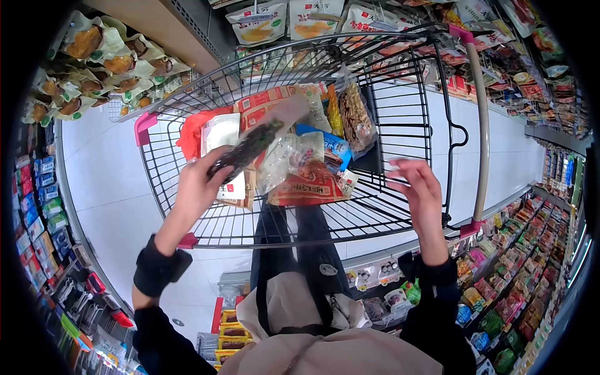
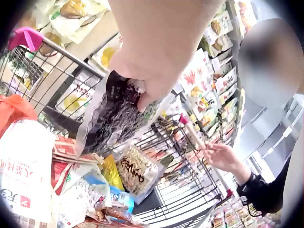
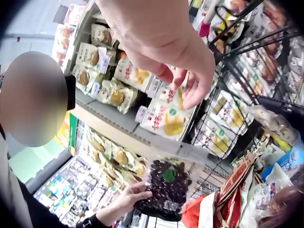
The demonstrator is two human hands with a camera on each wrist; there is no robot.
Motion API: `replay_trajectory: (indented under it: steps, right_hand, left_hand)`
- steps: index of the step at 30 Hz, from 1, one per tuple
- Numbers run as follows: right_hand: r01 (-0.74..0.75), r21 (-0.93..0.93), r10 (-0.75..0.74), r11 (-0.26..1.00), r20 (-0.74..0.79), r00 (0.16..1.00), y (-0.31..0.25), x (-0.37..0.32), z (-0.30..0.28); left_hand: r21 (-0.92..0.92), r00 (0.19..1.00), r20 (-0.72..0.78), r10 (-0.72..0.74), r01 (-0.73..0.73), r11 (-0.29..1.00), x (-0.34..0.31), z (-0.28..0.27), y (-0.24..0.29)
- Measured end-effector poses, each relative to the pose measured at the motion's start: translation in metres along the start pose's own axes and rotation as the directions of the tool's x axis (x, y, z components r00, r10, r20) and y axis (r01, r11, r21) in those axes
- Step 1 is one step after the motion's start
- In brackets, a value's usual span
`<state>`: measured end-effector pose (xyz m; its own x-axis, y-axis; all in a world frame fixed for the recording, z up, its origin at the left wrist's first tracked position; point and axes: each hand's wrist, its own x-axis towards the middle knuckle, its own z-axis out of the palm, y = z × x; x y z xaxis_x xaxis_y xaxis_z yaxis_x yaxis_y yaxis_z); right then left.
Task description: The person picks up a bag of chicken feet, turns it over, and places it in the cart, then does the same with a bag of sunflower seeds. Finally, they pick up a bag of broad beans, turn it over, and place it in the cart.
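As a clear plastic bag of dark, roundish pieces is held up over the packets, it's the left hand doing the work, thumb and fingers clamped on one end, the bag tilted. Across from it, the right hand hovers near the beige handle bar with pink ends, fingers loosely bent and apart, holding nothing. So the step in hand, I'd judge, is handling this bag above the black wire shopping cart; setting it down there would call for lowering it flat and loosening that left grip, with the right hand free to steady things.

Look below: a loose heap! A bright red plastic bag sits beside a white packet; towards the handle come a glossy blue packet, a slim yellow packet and a clear bag of pale brown strips. Nearest the person, a red and tan packet.

Under the wire runs pale tiled floor, and it's a shop aisle all round: white pouches hang beyond the cart, cream packs with brown food printed on them crowd the left, and tiered shelves of colourful packets curve away right.
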<state>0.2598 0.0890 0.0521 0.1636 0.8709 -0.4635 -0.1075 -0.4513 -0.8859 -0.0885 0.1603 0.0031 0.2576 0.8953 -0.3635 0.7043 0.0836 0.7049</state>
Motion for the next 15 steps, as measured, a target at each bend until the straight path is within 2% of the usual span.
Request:
replay_trajectory:
  steps: [2,3,4,6,10,11,12,14,15]
  right_hand:
    - [-0.021,0.073,0.028,0.997,-0.100,0.995,0.016,-0.021,-0.015]
    - [-0.029,0.109,0.045,0.994,-0.148,0.988,0.027,-0.029,-0.020]
    - [-0.050,0.146,0.076,0.988,-0.177,0.981,0.038,-0.036,-0.022]
    - [-0.089,0.189,0.122,0.978,-0.166,0.979,0.058,-0.045,-0.021]
    - [-0.127,0.188,0.148,0.974,-0.105,0.983,0.079,-0.055,-0.001]
    - [-0.106,0.188,0.124,0.976,-0.085,0.989,0.083,-0.057,0.002]
    - [-0.085,0.188,0.099,0.978,-0.066,0.993,0.087,-0.058,0.004]
    - [-0.075,0.189,0.082,0.979,-0.029,0.996,0.093,-0.059,0.008]
    - [-0.086,0.191,0.090,0.978,-0.012,0.996,0.096,-0.060,0.010]
  left_hand:
    - [0.073,0.987,0.054,0.153,-0.156,0.985,0.016,0.029,-0.028]
    - [0.097,0.984,0.161,0.079,-0.096,0.991,0.020,0.033,-0.019]
    - [0.155,0.974,0.213,0.073,-0.108,0.982,0.024,0.046,-0.027]
    - [0.138,0.961,0.256,0.106,-0.145,0.980,0.029,0.076,-0.052]
    - [0.340,0.958,0.279,0.059,-0.156,0.927,0.028,0.096,-0.044]
    - [0.454,0.931,0.364,0.025,-0.200,0.868,0.029,0.096,-0.040]
    - [0.542,0.930,0.338,0.145,-0.319,0.778,0.030,0.098,-0.043]
    - [0.695,0.866,0.324,0.382,-0.492,0.524,0.030,0.105,-0.061]
    - [0.781,0.845,0.368,0.389,-0.507,0.363,0.032,0.108,-0.069]
